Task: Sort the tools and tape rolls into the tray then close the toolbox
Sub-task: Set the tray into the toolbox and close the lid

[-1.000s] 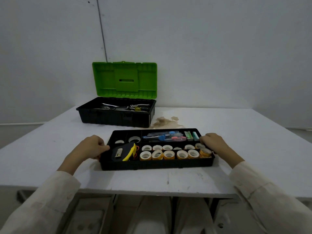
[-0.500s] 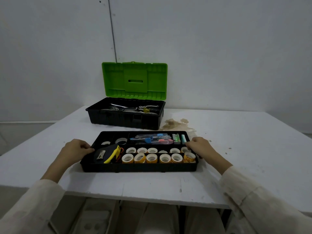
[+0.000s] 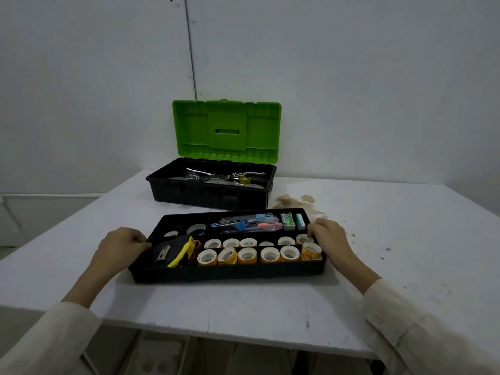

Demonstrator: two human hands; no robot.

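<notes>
— What does the left hand [image 3: 120,246] have hold of?

— The left end of the black tray [image 3: 227,274]; its fingers are curled over the rim there, closed on the edge; a pale sleeve [image 3: 46,339] runs back to the near left corner of the tabletop [image 3: 405,239].

— And inside the tray?

— At its left end, a black-and-yellow tool [image 3: 177,251]; then two rows of tape rolls [image 3: 246,251] along its near side; in the long far compartment, blue and pink pens or cutters [image 3: 244,224], too jumbled to tell apart; then small green boxes [image 3: 288,221] at the far right.

— The right hand [image 3: 331,239]?

— Clamped on the tray's right end, fingers folded over the rim beside the last roll.

— Where is the toolbox [image 3: 211,189]?

— Behind the tray, toward the far edge of the tabletop, apart from it; its green lid [image 3: 227,129] stands upright and open; metal tools lie in the black base; a brown stain [image 3: 293,201] marks the tabletop just right of it.
</notes>
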